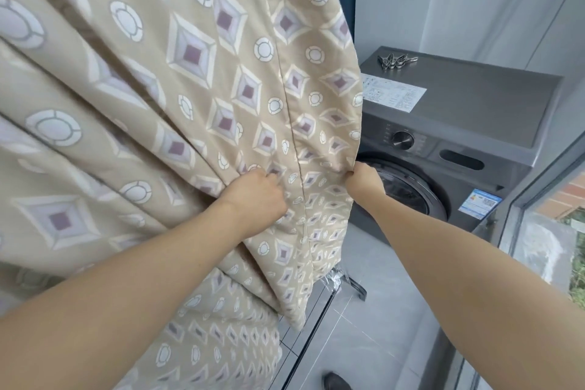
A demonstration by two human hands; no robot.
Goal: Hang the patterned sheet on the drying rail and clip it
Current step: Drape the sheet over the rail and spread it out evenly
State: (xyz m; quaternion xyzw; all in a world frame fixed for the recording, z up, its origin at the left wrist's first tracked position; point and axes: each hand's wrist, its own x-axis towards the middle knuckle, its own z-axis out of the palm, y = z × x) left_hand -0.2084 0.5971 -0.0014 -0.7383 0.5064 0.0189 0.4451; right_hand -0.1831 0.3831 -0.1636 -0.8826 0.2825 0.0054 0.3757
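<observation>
The patterned sheet [196, 98], beige with diamonds and circles, hangs in long folds from above the frame and fills the left and centre. My left hand [256, 196] grips a gathered fold of it near the middle seam. My right hand [364, 182] pinches the sheet's right edge at the same height. The top of the drying rail is out of view; only the rack's lower bars and foot [345, 282] show under the sheet. Several metal clips [397, 61] lie on top of the washing machine.
A grey front-loading washing machine [468, 123] stands at the right, close behind the sheet's edge. A glass pane with a metal frame [519, 199] runs along the far right. Grey floor tiles [364, 342] lie below, with a dark shoe [337, 380] at the bottom.
</observation>
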